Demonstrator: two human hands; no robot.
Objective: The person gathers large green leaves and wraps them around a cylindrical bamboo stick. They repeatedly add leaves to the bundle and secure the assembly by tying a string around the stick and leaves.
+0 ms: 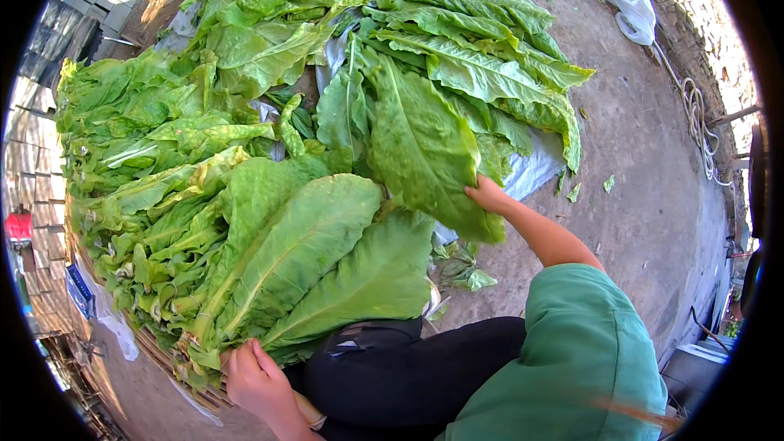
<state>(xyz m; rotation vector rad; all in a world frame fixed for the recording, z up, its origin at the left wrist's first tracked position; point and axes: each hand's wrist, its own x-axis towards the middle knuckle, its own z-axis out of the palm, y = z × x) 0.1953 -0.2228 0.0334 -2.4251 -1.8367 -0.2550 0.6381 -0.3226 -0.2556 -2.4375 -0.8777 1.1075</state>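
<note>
My right hand (pixel 488 194) grips a large green leaf (pixel 420 135) by its lower edge, tilted over a loose spread of long leaves (pixel 498 65) lying on pale plastic sheeting (pixel 535 163). My left hand (pixel 260 384) is closed at the stem ends of a thick row of leaves (pixel 294 253) at the lower left, with its fingertips partly hidden among the stems. Two broad leaves lie on top of this row, just above my left hand, reaching toward my dark-clothed knee (pixel 384 367).
Thin sticks (pixel 147 351) show under the row. A white bag (pixel 633 8) and coiled cord (pixel 698 122) lie along the wall (pixel 694 16) at right. Fallen leaf scraps (pixel 478 278) dot the dirt floor (pixel 637 237). A red object (pixel 18 227) and bricks (pixel 37 163) line the left side.
</note>
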